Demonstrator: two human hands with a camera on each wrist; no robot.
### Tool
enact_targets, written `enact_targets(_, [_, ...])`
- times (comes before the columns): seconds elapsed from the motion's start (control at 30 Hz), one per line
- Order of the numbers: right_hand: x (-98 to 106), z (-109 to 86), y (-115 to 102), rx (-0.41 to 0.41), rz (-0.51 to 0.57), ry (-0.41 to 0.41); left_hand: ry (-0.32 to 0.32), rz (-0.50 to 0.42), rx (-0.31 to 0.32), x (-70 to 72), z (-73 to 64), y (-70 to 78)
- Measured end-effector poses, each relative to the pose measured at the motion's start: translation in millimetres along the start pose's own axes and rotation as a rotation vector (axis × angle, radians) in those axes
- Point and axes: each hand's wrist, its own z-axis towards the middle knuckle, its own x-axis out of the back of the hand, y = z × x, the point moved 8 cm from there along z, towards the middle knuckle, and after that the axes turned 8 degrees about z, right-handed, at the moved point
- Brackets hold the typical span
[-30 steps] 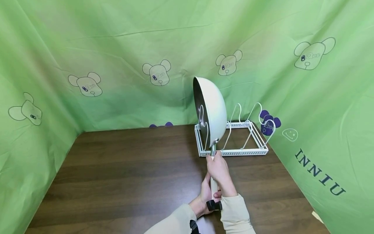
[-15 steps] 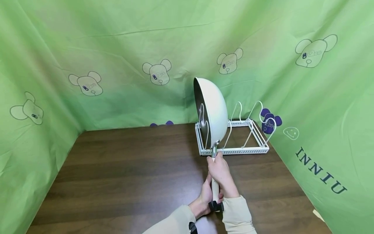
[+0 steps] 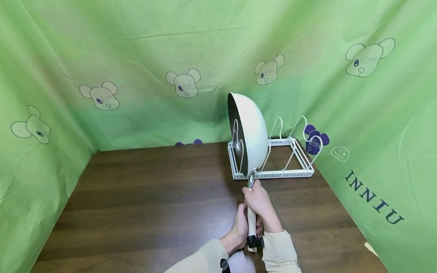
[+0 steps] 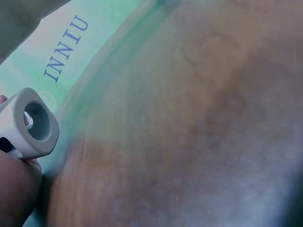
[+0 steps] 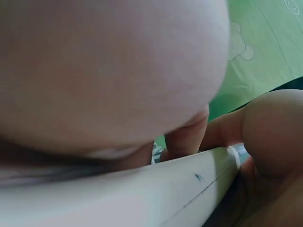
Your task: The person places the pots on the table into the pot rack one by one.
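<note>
A deep frying pan, white outside and dark inside, stands on its edge at the left end of a white wire rack. Its open side faces left, behind a wire divider. The pale handle points toward me. My right hand grips the handle just below its metal neck. Lower down, my left hand wraps it from the left, its fingers showing on the far side. In the left wrist view the handle's end shows a hole. The right wrist view has both hands close together along the handle.
The rack sits at the back right of the brown wooden table, with further wire dividers right of the pan. A green printed curtain hangs behind and along both sides. A small pale piece lies at the right table edge.
The pan has shifted slightly toward me and to the right against the rack, and both hands have moved with its handle. Both hands keep their hold.
</note>
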Motion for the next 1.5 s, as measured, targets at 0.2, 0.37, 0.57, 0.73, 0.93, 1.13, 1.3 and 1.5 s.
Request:
enact_targets(0.2, [0, 0.3, -1, -0.002, 0.025, -0.019, 0.045, 0.017, 0.0, 2.0, 3.3, -0.3])
enact_targets(0.37, [-1, 1.2, 1, -0.021, 0.037, -0.03, 0.12, 0.063, -0.06, 7.6, 3.0, 3.8])
enact_targets(0.57, [-2, 0.9, 4, -0.054, 0.077, -0.02, 0.23, 0.153, -0.131, 17.3, 1.2, 9.0])
enact_targets(0.73, [-2, 0.6, 3, -0.063, 0.101, -0.012, 0.356, 0.278, -0.235, 30.5, -2.2, 20.2])
enact_targets(0.93, [16, -4.0, -6, 0.006, 0.092, 0.088, 0.587, 0.584, -0.373, 46.9, -18.2, 45.6])
enact_targets(1.13, [45, -12.5, -32, 0.139, 0.217, 0.302, 0.532, 0.568, -0.52, 39.6, -27.8, 76.2])
enact_targets(1.3, [64, -28.9, -60, 0.322, 0.316, 0.511, 0.486, 0.605, -0.685, 24.0, -44.0, 115.7])
enact_targets(1.5, [68, -47.5, -92, 0.592, 0.398, 0.579, 0.453, 0.731, -0.834, 10.0, -70.6, 163.7])
